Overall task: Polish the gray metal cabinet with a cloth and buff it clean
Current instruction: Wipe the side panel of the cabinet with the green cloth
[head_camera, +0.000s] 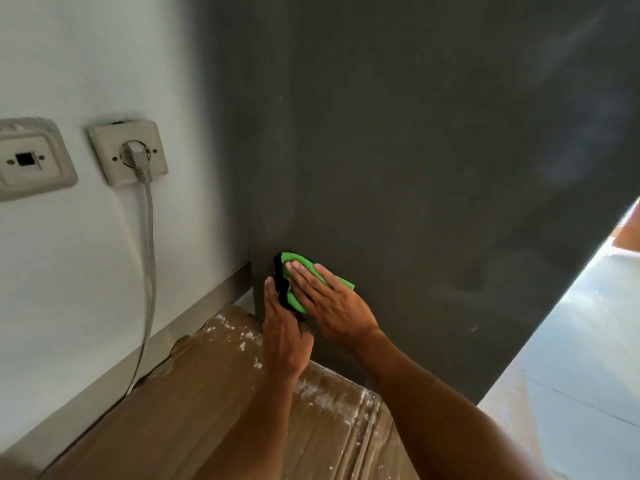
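**Q:** Where do we find the cloth [298, 267] in this view?

**A:** We see the green cloth, black along its left edge, pressed against the gray cabinet [415, 161]. It sits low down at the cabinet's left corner, just above the cardboard [207, 393] lying below.

**Q:** How do we read the two hands?

**A:** The right hand [330, 301] lies flat on the cloth, fingers straight and close together, pushing it against the metal. The left hand [282, 329] sits just beside it at the corner, its fingers running up along the cloth's black edge. Its thumb is hidden, so we cannot tell whether it pinches the cloth or only touches it.

**Q:** What else do we note?

**A:** On the white wall [86, 64], left of the cabinet, a socket [128, 152] holds a gray plug. Its cable [149, 244] drops towards the baseboard [194, 308]. A second wall plate [29, 160] sits further left. The cardboard carries white flecks.
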`<state>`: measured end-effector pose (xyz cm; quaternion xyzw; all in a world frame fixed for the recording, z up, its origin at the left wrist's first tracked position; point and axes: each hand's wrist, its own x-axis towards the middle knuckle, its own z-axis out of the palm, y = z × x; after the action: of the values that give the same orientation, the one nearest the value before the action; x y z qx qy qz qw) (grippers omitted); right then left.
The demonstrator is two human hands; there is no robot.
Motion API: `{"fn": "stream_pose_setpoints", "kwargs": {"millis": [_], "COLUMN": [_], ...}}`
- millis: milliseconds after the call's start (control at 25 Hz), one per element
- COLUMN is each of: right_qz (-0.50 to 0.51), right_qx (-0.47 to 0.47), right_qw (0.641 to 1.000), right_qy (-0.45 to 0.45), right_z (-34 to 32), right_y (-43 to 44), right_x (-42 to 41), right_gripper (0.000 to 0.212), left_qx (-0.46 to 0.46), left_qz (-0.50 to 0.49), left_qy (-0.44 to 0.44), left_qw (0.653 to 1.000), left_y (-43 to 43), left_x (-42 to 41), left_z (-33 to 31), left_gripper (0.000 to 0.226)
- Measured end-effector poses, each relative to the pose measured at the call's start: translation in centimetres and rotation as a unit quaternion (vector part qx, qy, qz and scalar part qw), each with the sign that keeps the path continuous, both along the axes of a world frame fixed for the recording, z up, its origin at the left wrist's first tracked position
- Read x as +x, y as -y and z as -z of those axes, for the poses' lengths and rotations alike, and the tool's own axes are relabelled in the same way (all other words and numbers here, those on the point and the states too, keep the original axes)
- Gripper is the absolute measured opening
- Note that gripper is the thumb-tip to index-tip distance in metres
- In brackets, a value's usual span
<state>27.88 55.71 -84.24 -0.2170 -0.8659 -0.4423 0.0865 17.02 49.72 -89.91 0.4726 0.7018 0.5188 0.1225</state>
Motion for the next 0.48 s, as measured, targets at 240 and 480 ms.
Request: {"fn": "stream_pose_setpoints", "kwargs": {"millis": [240,480], "right_qz": [-0.007,0.022], "right_qx": [-0.012,-0.026], "right_qw": [1.000,0.998], "right_qy": [0.024,0.052], "right_z": [5.0,9.7], "right_y": [0.3,0.5], "right_x": [0.5,0.9], "right_gripper": [0.064,0.069], "left_qx": [-0.047,-0.089], "left_qz": [0.008,0.042], "left_qy": [0.026,-0.017], "left_qw": [0.999,0.995], "left_y": [0.8,1.3], "left_x": [0.3,-0.3], "left_z": [3.1,4.9], "left_gripper": [0.095,0.109]}}
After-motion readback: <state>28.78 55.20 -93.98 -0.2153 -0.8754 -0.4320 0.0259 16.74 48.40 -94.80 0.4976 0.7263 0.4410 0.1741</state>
